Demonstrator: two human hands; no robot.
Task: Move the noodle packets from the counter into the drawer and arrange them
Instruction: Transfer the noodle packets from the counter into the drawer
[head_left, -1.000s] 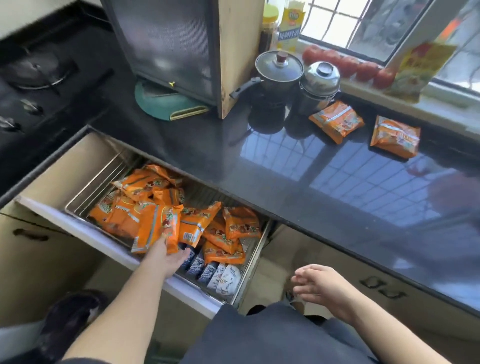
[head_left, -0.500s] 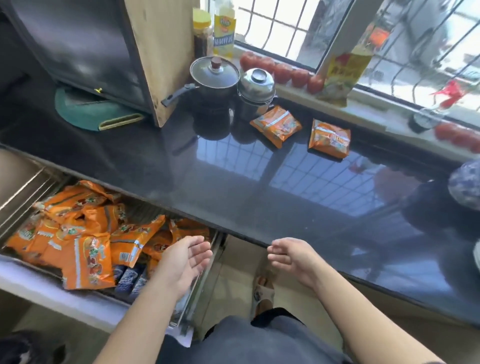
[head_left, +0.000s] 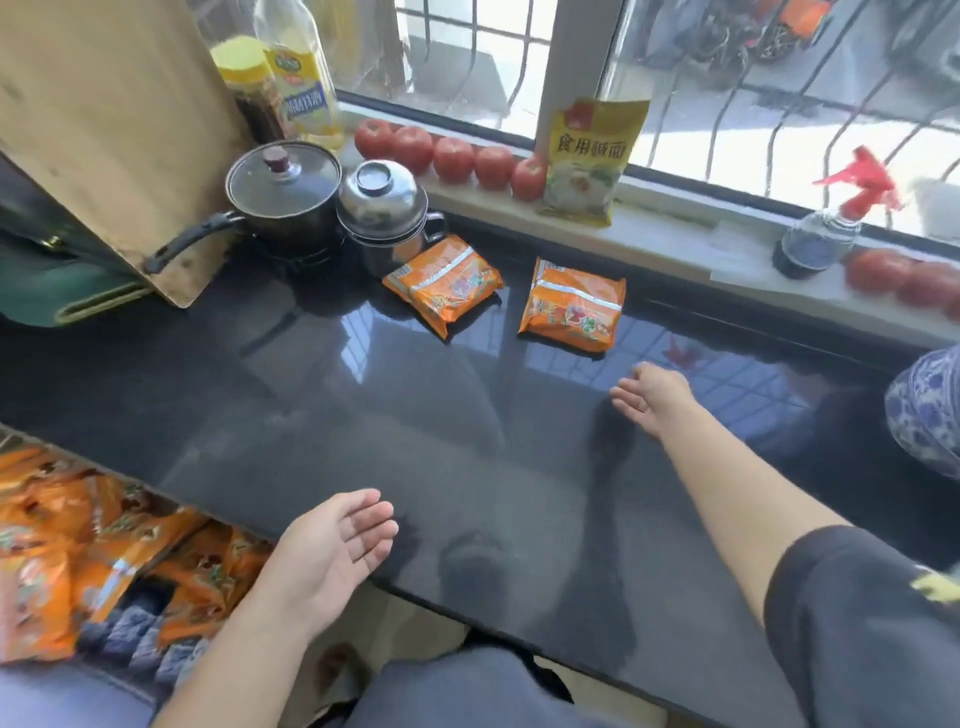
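Observation:
Two orange noodle packets lie on the black counter (head_left: 322, 395) near the window: the left packet (head_left: 444, 283) beside the steel pot, the right packet (head_left: 573, 304) a little apart from it. My right hand (head_left: 650, 396) is stretched out over the counter, open and empty, just short of the right packet. My left hand (head_left: 332, 551) hovers open, palm up, at the counter's front edge. The open drawer (head_left: 62, 691) at the lower left holds several orange noodle packets (head_left: 98, 551) in a loose pile.
A lidded black saucepan (head_left: 283, 192) and a steel pot (head_left: 382, 208) stand at the back left by a wooden cabinet side (head_left: 119, 130). Tomatoes (head_left: 452, 158), oil bottles (head_left: 298, 78), a yellow bag (head_left: 589, 161) and a spray bottle (head_left: 826, 228) line the sill. A patterned bowl (head_left: 930, 410) sits far right.
My left hand has let go of the packets in the drawer and risen to the counter edge. My right hand has reached forward over the counter toward the right packet. The view swung right.

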